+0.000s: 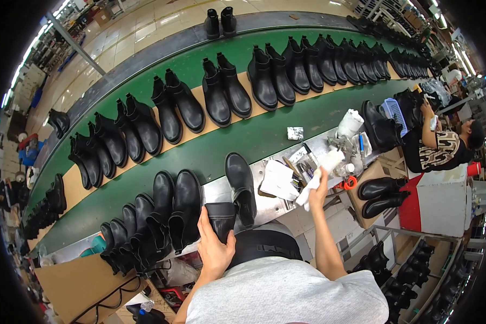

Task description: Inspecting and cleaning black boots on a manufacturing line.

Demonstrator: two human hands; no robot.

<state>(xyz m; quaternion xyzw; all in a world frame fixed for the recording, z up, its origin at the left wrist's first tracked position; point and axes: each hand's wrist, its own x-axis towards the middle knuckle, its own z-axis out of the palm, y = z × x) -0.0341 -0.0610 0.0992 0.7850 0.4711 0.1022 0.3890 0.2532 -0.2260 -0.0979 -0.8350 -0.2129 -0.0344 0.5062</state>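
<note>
My left hand [215, 251] is closed around a black boot [221, 217], held at my waist with its heel end turned up. Out to the right, my right hand [319, 193] grips a white cloth [306, 195], bunched between the fingers. A white roll-like thing [330, 160] is close above those fingers; whether they touch it I cannot tell. Another black boot [240, 183] lies on the metal ledge just beyond the held one. Beside my right hand are a white paper sheet [278, 181], several pens and small bottles, and a roll of orange tape [349, 183].
Pairs of black boots [221, 94] stand along brown boards on the green conveyor belt [286, 121]. More boots [183, 210] line the near ledge at left. A cardboard box [73, 286] is at lower left. At right, a co-worker [443, 143] sits beyond a blue basket [395, 115].
</note>
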